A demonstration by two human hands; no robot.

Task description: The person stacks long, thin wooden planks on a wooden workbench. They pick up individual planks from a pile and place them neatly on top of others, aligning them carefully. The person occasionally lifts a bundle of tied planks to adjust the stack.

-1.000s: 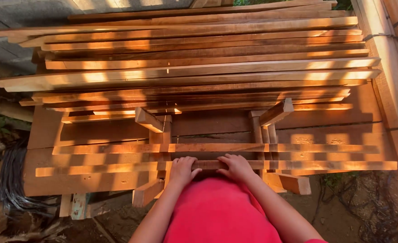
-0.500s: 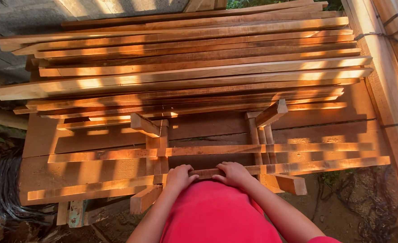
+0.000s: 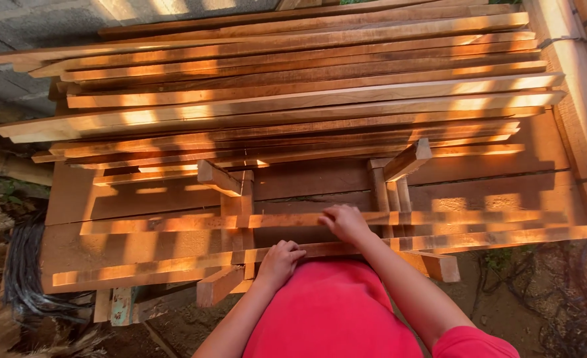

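The stack of long planks (image 3: 293, 86) fills the upper half of the view, with every board running left to right across the frame. Below it sits a broad wooden work surface (image 3: 479, 172) carrying two short upright blocks, one at left (image 3: 219, 178) and one at right (image 3: 407, 159).

Two slim wooden strips lie across this surface, parallel to the stack, with their long axes left to right.

- Far strip (image 3: 174, 224): spans most of the surface. The right hand (image 3: 344, 222) rests on it near mid-length, fingers curled down over its top face.
- Near strip (image 3: 141, 268): lies just in front of the person's red shirt (image 3: 333, 311), its right end reaching past the surface edge. The left hand (image 3: 280, 260) is closed loosely over it near the middle (whether the fingers wrap under the strip cannot be told).

Handling, as a judgement:

- Each strip is thin and long, so it should be light and rigid along its width.
- A strip is likely to flex or whip if lifted from one end.
- Sawn faces look dry and rough, so slip is unlikely, but splinters are possible.
- The best hold is near mid-length, or with two hands spaced apart, to keep the strip level.

A bundle of dark cables (image 3: 21, 272) lies on the ground at the left.
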